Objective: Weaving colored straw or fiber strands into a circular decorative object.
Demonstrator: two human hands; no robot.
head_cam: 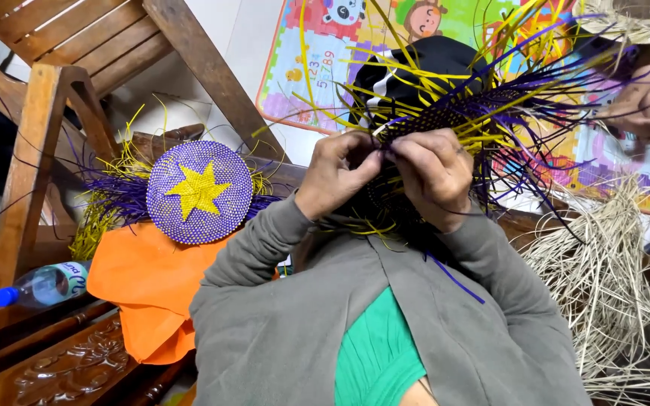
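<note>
Bottle: clear plastic water bottle (39, 286) with blue cap, lying on its side at far left on a carved wooden bench (77, 368).
Finished disc: round woven piece (199, 192), purple with a yellow star, tight even plaiting, loose strands fringing its left edge; it rests on an orange cloth (144, 289).
Left hand (336, 177): fingers curled shut, thumb and fingertips pinching strands at the near edge of the weave.
Woven work in hand (445, 116): purple-and-yellow plaited piece held up at centre, stiff flat strips spraying out in all directions (a black-and-white shape sits behind it).
Right hand (434, 177): fingers closed, touching the left, gripping the same edge of strands.
Risk: a pinched strip could likely slip or kink, loosening the plait; the many free ends could tangle.
Other person's hand (641, 113): far right, at pale straw work.
Straw bundle (611, 293): pale, dry, wiry fibres, near right.
</note>
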